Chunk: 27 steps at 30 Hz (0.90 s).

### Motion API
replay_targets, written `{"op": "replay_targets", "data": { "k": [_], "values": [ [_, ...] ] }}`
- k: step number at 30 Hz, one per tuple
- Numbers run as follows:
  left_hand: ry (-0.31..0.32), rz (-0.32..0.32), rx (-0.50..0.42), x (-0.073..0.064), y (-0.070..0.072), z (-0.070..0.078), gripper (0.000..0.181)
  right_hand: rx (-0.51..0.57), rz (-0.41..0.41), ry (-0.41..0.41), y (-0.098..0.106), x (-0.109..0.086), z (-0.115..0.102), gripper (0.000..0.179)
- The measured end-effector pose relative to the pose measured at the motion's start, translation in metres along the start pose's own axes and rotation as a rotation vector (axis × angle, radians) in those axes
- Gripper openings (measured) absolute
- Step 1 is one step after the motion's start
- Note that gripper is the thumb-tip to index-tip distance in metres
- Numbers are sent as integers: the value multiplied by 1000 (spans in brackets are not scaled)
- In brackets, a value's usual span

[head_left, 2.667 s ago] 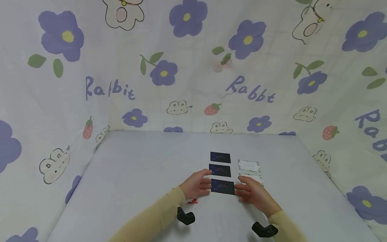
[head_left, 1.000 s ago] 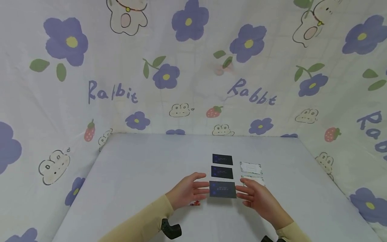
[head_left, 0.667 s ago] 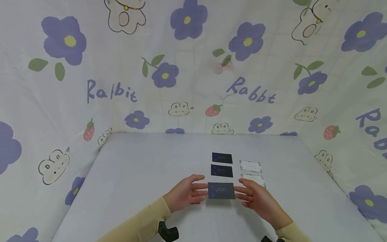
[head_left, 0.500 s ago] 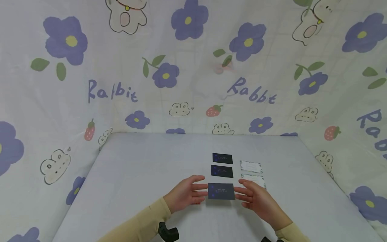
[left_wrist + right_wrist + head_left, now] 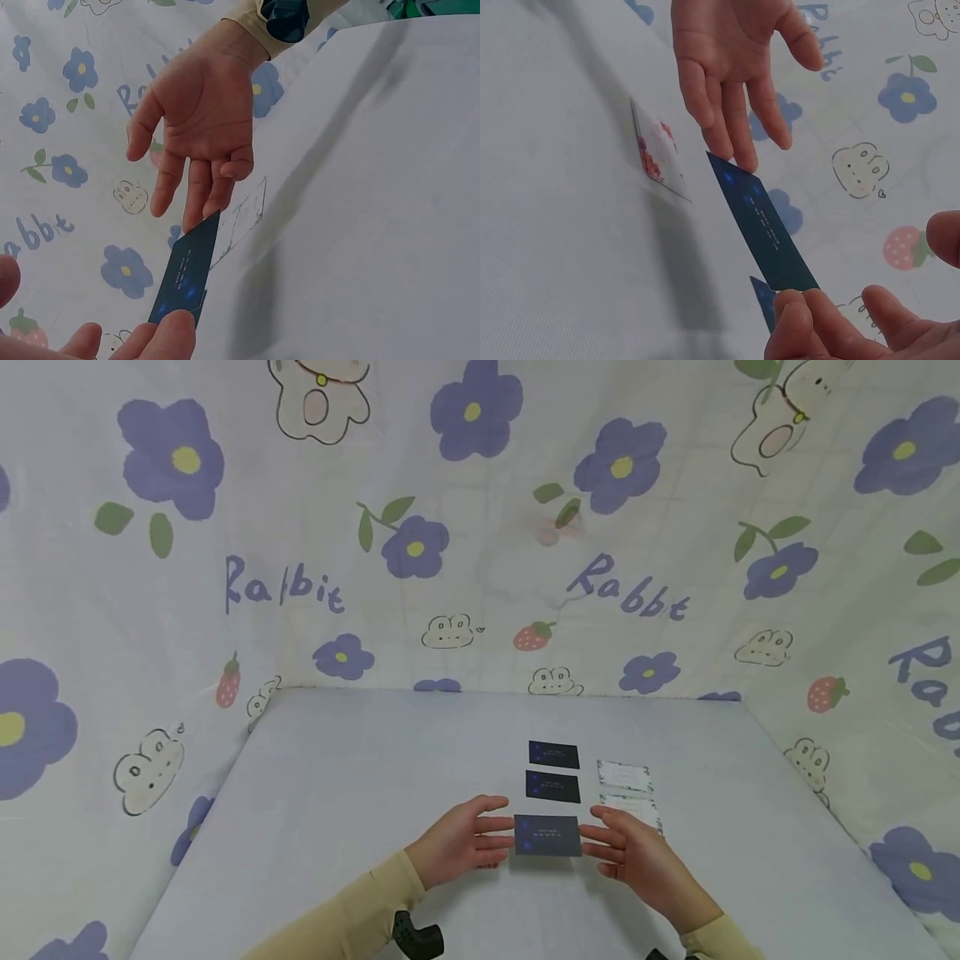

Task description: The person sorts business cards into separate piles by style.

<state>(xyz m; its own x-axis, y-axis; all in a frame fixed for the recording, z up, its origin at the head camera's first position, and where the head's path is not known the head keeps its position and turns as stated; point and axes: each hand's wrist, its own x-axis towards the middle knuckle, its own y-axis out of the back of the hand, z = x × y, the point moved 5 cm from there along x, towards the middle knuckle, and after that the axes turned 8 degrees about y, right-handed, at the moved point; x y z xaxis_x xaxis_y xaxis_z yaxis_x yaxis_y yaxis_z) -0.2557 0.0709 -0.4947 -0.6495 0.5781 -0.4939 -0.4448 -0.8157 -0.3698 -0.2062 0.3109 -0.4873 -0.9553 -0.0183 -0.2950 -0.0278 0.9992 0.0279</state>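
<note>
A dark card with blue spots and small pale print hangs level above the table, its shadow beneath it. My left hand touches its left edge with outstretched fingertips. On the opposite edge, the fingertips of my right hand press inward, so the card is carried between both hands. In the left wrist view the same card spans the gap between the fingers, thumbs away from it. Two matching dark cards, a middle one and a far one, lie beyond it in a column.
Two white cards with leafy borders, a far one and a near one partly behind my right hand, lie at right. A red-patterned card lies by my left hand, mostly hidden in the head view. Printed cloth surrounds the white table.
The nearest dark card lay flat on the table at first; both hands have since raised it and brought it slightly nearer. Over the last half second hands and card hold almost still.
</note>
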Motion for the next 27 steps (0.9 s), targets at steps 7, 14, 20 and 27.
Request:
{"op": "replay_targets", "data": {
  "k": [7, 14, 20, 27],
  "values": [
    [2, 8, -1, 1, 1, -1, 66, -1, 10, -3, -1, 1, 1, 68],
    [-10, 13, -4, 7, 2, -6, 66, -5, 5, -2, -1, 6, 7, 68],
    [-12, 23, -11, 11, 4, -14, 65, -15, 7, 0, -5, 9, 11, 67],
    [-5, 58, -4, 14, 6, -19, 63, -26, 30, -24, -6, 13, 16, 66]
  ]
}}
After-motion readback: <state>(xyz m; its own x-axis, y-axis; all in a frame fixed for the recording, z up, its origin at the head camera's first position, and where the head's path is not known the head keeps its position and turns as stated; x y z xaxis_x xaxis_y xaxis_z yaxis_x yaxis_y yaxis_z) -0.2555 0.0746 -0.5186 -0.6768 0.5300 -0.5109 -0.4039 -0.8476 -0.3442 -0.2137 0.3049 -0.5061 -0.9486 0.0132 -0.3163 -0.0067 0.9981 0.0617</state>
